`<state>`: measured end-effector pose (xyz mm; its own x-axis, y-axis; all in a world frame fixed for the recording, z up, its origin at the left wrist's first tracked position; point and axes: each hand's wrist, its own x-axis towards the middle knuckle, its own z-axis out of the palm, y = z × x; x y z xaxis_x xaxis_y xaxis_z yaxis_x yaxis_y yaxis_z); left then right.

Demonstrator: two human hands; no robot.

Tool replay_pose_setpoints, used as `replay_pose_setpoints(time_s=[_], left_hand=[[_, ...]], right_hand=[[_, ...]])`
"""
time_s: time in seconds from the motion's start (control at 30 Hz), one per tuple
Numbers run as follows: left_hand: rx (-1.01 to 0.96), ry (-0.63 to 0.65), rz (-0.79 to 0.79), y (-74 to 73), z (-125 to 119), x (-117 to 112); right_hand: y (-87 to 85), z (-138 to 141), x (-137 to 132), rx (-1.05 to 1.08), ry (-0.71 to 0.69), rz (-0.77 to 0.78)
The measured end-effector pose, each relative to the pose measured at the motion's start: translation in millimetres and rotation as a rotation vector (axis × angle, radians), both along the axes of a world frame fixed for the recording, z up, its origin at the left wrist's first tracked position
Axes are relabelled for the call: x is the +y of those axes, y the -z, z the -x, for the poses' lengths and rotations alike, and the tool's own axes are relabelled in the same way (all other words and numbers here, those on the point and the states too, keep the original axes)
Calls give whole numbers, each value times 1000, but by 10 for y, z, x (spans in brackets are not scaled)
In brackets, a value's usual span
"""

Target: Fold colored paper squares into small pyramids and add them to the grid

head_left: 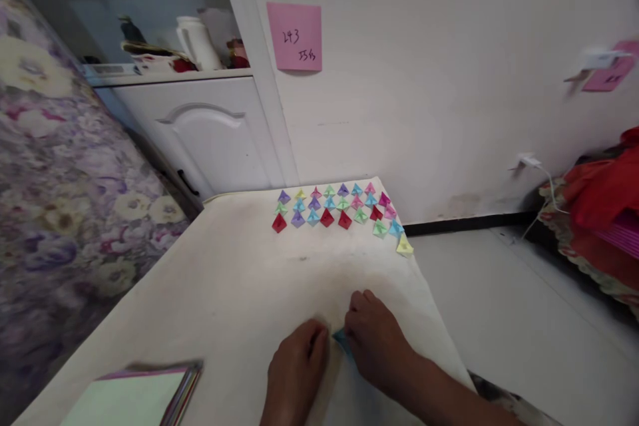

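My left hand (298, 367) and my right hand (374, 339) meet near the front of a white table (234, 279). Both have their fingers curled together onto a small teal piece of paper (342, 339), of which only a corner shows between them. At the table's far end stand rows of several small folded paper shapes (339, 208) in red, purple, green, blue, pink and yellow.
A stack of coloured paper sheets (134, 396) lies at the front left corner. A pink note (294, 36) sticks on the white wall. A floral cloth (60, 200) hangs on the left, a white cabinet (200, 133) behind, red fabric (604, 206) at the right.
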<state>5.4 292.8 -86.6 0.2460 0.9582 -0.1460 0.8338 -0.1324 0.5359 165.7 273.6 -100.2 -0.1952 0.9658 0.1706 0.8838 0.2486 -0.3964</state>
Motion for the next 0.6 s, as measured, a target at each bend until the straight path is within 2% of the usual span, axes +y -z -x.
replay_pose_setpoints(time_s=[0.2,0.37,0.6], left_hand=[[-4,-1,33,-13,1,12],[-12,-1,48,-41,-3,13],[-1,-9,47,-43,-27,11]], right_hand=[[-46,-131,72,46,106,11],[-110,-437,241,3,343,103],[-32,-605,354,-16,457,139]])
